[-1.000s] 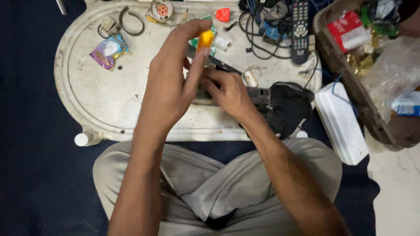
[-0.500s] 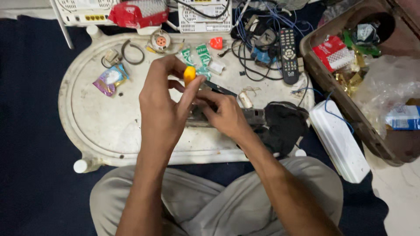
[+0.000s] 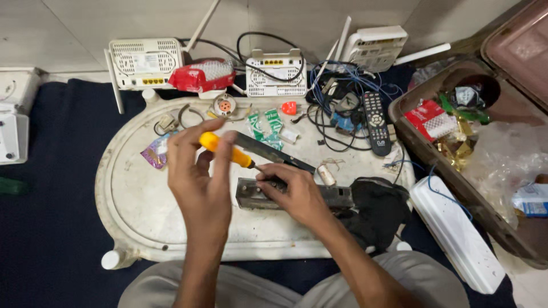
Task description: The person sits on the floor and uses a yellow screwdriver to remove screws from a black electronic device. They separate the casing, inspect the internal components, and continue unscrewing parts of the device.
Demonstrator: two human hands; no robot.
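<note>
Head view: white counter (image 3: 137, 211) on dark floor mat (image 3: 57, 171) | left hand (image 3: 200, 182) grip pinching yellow-handled screwdriver (image 3: 228, 151) | right hand (image 3: 297, 194) grip pressed onto grey metal unit (image 3: 251, 197).

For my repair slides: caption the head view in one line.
Left hand holds a yellow-handled screwdriver while right hand steadies a grey metal box on a white oval tray.

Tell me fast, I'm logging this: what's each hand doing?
Left hand: closed on the yellow-handled screwdriver.
Right hand: fingers pressed on the grey metal box, steadying it.
</note>
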